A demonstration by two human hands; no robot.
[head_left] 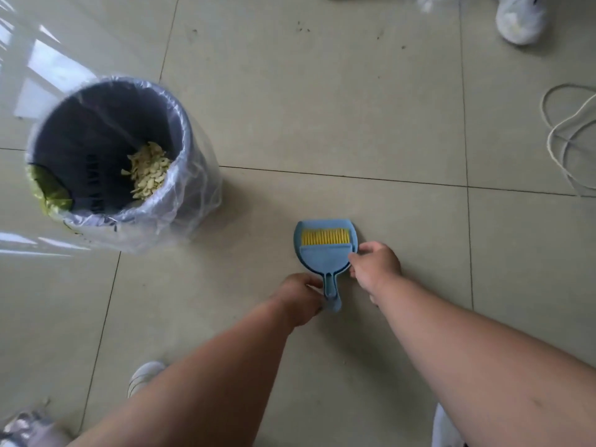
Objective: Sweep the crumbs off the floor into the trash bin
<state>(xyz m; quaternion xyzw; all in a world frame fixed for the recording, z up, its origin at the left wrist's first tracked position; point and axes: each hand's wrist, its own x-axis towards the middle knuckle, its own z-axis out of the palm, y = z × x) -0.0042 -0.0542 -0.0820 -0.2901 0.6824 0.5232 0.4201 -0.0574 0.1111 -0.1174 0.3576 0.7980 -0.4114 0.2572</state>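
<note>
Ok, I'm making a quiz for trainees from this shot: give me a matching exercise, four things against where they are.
Things:
1 bin
2 dustpan
3 cord
4 left hand

Places:
A right edge of the floor
B on the dustpan's handle
C on the floor between the hands
D left, lined with a clear bag

Pairs: 1-D, 2-C, 3-A, 4-B

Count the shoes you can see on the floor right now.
3. One white shoe at the top right corner, one white shoe at lower left beside the left forearm, and one grey shoe at the bottom left corner. Others may lie outside the frame.
</note>
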